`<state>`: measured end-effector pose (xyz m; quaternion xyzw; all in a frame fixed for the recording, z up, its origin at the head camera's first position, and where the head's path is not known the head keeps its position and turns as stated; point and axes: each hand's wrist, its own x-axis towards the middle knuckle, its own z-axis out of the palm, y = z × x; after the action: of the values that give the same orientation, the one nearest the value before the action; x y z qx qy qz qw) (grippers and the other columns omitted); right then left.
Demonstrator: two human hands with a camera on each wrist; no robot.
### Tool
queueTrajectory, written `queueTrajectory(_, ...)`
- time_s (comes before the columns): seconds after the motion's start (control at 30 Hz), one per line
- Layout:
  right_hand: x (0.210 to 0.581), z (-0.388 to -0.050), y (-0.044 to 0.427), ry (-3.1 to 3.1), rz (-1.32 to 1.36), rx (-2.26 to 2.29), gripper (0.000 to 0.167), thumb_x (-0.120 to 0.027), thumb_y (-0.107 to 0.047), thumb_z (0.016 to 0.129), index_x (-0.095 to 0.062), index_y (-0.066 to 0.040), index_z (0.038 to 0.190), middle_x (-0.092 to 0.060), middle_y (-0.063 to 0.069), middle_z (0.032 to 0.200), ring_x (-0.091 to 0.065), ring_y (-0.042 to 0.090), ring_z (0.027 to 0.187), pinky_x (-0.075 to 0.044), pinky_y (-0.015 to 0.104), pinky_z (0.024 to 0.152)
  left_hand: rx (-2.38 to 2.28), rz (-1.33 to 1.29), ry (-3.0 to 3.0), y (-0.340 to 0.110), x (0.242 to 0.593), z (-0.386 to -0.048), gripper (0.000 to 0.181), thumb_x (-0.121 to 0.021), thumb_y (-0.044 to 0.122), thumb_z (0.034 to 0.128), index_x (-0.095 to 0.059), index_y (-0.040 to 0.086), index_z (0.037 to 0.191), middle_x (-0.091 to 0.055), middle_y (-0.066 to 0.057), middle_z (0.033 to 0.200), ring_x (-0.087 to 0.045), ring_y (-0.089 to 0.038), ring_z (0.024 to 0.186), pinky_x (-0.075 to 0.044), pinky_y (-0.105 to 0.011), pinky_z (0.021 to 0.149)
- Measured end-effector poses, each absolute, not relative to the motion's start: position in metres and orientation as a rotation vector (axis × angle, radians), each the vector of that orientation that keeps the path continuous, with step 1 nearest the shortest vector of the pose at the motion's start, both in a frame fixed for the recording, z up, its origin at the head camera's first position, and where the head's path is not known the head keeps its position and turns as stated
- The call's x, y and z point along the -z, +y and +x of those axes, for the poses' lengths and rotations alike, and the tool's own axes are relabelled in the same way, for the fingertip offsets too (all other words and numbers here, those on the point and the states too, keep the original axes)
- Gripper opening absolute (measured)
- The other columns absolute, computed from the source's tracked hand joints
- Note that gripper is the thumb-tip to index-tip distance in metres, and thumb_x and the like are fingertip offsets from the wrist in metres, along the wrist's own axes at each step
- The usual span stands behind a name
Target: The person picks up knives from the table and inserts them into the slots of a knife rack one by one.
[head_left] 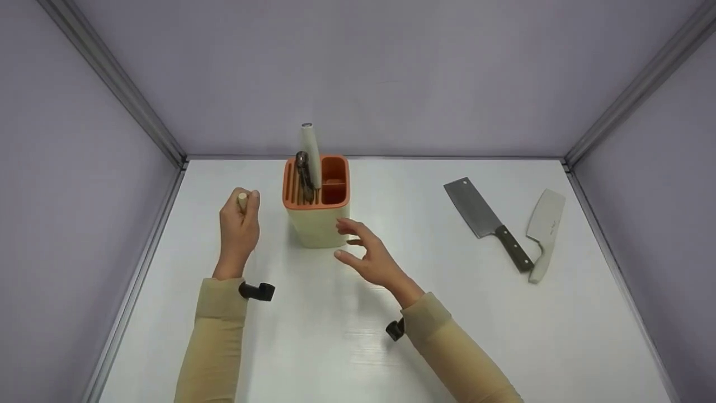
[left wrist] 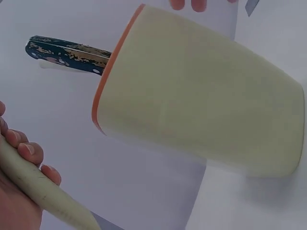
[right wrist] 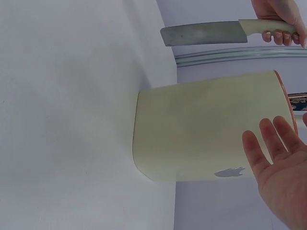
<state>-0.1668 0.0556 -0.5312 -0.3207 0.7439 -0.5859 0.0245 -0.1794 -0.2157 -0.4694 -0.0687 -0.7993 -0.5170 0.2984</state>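
Note:
My left hand (head_left: 238, 226) grips the cream handle of a kitchen knife (right wrist: 204, 34) to the left of the knife block. In the right wrist view its grey blade reaches from the fist toward the table, apart from the block. The cream knife block (head_left: 318, 228) with an orange top stands upright on the table. In its slots are a knife with a worn dark handle (head_left: 302, 168) and a tool with a long white handle (head_left: 311, 151). My right hand (head_left: 372, 260), fingers spread and loosely bent, is close to the block's front right side; contact cannot be told.
On the right of the white table (head_left: 419, 347) lie a cleaver (head_left: 475, 210) with a dark wooden handle and a white knife (head_left: 548, 224), their handle ends close together. Pale walls (head_left: 380, 78) enclose the table at the back and sides.

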Motion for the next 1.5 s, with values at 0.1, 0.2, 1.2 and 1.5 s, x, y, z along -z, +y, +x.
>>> queueTrajectory(0.1, 0.529, -0.167, 0.057, 2.304, -0.984, 1.807, 0.063, -0.067, -0.02, 0.096, -0.037, -0.007, 0.149, -0.046, 0.016, 0.143, -0.046, 0.023, 0.129, -0.043, 0.045, 0.101, 1.454, -0.16, -2.084, -0.211, 0.447, -0.173, 0.026, -0.049, 0.001, 0.1008, -0.044, -0.001, 0.075, -0.033, 0.005, 0.063, -0.029, -0.008, 0.056, -0.026, -0.023, 0.053)
queueTrajectory(0.2, 0.527, -0.167, 0.059, 2.315, -0.975, 1.81, 0.062, -0.066, -0.02, 0.096, -0.037, -0.008, 0.149, -0.046, 0.016, 0.143, -0.046, 0.023, 0.128, -0.044, 0.045, 0.1, 1.545, -0.171, -2.029, -0.207, 0.424, -0.169, 0.026, -0.046, 0.001, 0.1011, -0.045, -0.001, 0.076, -0.038, 0.002, 0.063, -0.034, -0.008, 0.058, -0.03, -0.022, 0.056)
queueTrajectory(1.2, 0.461, -0.166, 0.073, 2.289, -1.054, 1.946, 0.058, -0.063, 0.001, 0.094, -0.036, 0.011, 0.143, -0.045, 0.034, 0.136, -0.045, 0.046, 0.125, -0.04, 0.06, 0.098, 1.712, -0.482, -1.649, -0.191, 0.327, -0.2, 0.013, -0.035, 0.003, 0.1021, -0.046, 0.006, 0.095, -0.044, -0.008, 0.072, -0.043, -0.018, 0.064, -0.038, -0.028, 0.062)
queueTrajectory(1.5, 0.458, -0.169, 0.073, 2.29, -1.085, 1.956, 0.057, -0.063, 0.002, 0.094, -0.036, 0.012, 0.142, -0.045, 0.035, 0.135, -0.045, 0.047, 0.125, -0.041, 0.06, 0.098, 1.787, -0.537, -1.518, -0.171, 0.308, -0.206, 0.012, -0.033, 0.0, 0.1014, -0.044, 0.004, 0.096, -0.042, -0.009, 0.071, -0.042, -0.018, 0.062, -0.039, -0.027, 0.059)
